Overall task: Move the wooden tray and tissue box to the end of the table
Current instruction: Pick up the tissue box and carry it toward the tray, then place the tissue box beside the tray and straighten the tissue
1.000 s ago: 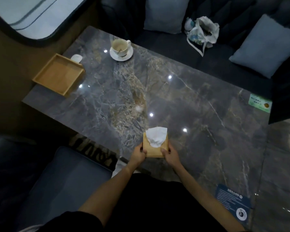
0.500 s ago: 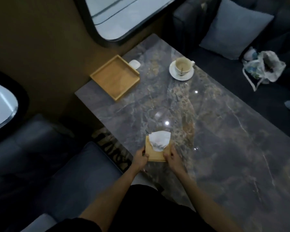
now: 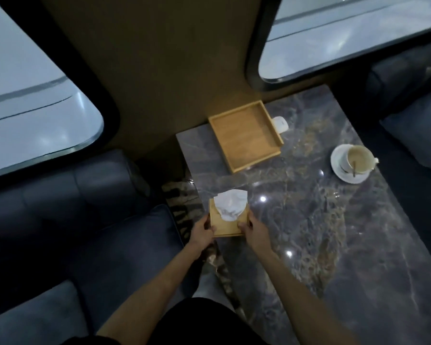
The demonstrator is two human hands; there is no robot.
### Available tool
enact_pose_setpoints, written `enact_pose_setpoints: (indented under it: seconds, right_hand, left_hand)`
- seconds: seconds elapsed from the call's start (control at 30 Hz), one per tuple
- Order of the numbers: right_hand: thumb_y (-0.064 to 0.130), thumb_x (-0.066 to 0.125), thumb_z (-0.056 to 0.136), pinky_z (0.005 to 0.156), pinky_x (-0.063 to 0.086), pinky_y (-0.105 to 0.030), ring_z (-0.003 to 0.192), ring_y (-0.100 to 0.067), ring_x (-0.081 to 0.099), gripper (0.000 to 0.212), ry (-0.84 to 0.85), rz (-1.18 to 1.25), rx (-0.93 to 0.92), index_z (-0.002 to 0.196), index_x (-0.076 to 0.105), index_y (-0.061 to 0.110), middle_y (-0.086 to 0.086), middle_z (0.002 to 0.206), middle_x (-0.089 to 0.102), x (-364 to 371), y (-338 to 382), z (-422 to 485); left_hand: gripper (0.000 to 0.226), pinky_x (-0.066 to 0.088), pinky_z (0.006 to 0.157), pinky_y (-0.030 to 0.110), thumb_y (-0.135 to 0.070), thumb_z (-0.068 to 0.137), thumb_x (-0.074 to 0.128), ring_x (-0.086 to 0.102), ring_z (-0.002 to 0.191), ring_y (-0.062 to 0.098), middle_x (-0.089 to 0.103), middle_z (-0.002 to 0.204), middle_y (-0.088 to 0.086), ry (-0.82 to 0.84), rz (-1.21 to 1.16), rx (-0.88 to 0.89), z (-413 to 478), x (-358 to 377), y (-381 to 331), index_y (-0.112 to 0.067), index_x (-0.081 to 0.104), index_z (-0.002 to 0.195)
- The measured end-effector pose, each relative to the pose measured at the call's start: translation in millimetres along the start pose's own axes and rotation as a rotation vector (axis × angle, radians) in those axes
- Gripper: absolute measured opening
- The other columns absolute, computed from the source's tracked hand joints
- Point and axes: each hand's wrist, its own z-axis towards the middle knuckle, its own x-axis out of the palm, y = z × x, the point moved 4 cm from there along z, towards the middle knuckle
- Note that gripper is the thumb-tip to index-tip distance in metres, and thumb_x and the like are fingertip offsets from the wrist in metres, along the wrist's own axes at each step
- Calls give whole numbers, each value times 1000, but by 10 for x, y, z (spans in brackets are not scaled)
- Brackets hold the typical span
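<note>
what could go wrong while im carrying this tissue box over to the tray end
The tissue box is pinched only at its sides by the left hand and right hand, so it could slip. The wooden tray already fills the table's near corner, so the box could knock it. The loose tissue could snag.

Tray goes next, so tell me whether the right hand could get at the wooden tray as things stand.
Probably not yet: the right hand and left hand both grip the tissue box. The marble between it and the wooden tray is bare, so once freed the path looks open.
</note>
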Motion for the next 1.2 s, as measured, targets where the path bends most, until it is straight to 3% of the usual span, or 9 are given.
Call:
enact_pose_setpoints:
  seconds: [0.1,0.2,0.33,0.43,0.57,0.7,0.83,1.03,1.2]
  right_hand:
    - [33,60,89,103,43,-46,127,-34,48,52,28,-160,-34,136,45,16,-12,131,57,123,272,349]
    - [34,57,93,113,26,-47,142,-36,19,55,34,-251,-71,141,42,13,-16,146,40,140,582,573]
    - [44,50,94,116,16,-47,146,-37,-3,56,17,-420,-130,146,35,29,-15,159,18,200,921,847]
    - [46,47,95,119,8,-45,147,-37,-16,57,106,-370,-138,148,30,34,-16,163,1,276,1170,1092]
    - [44,53,93,118,14,-48,147,-41,-1,58,117,-317,-158,146,33,37,-18,161,5,246,1317,1290]
    - [52,49,92,114,20,-54,146,-43,0,57,103,-369,-168,145,30,43,-10,163,5,178,1341,1349]
    - [56,43,93,111,28,-56,145,-44,11,58,119,-382,-142,146,24,46,-3,160,24,135,1378,1360]
    - [51,39,96,102,38,-50,128,-38,47,53,74,-268,-66,146,23,43,-7,144,50,-81,1443,1433]
    - [54,35,96,105,34,-49,129,-37,47,49,119,-294,-21,144,25,46,-5,146,49,-166,1484,1499]
  left_hand:
    - [56,52,100,50,-1,92,53,60,116,30,60,129,7,-47,-69,-4,101,-247,-223,-20,43,143]
    - [51,53,98,48,6,91,47,61,109,29,63,120,9,-94,-125,25,139,-437,-517,-15,50,138]
    - [48,56,89,47,5,91,46,62,93,25,65,106,10,-179,-187,9,245,-629,-680,-13,53,135]
    - [50,56,92,49,6,90,46,63,94,27,66,106,10,-211,-200,7,385,-784,-815,-12,51,136]
    - [46,56,89,55,4,91,49,64,98,31,65,109,12,-182,-189,-6,528,-908,-999,-11,53,134]
    - [47,57,90,53,0,90,52,65,106,33,66,112,10,-172,-170,-6,639,-906,-1037,-10,51,136]
    - [47,57,90,53,5,92,48,65,107,34,64,112,14,-177,-197,-3,578,-873,-1190,-14,50,135]
    - [38,55,94,52,2,92,52,64,110,33,65,120,15,-158,-168,-16,795,-765,-1385,-4,56,128]
    - [42,59,87,51,2,93,52,66,106,35,64,122,12,-176,-174,2,830,-679,-1405,-11,55,132]
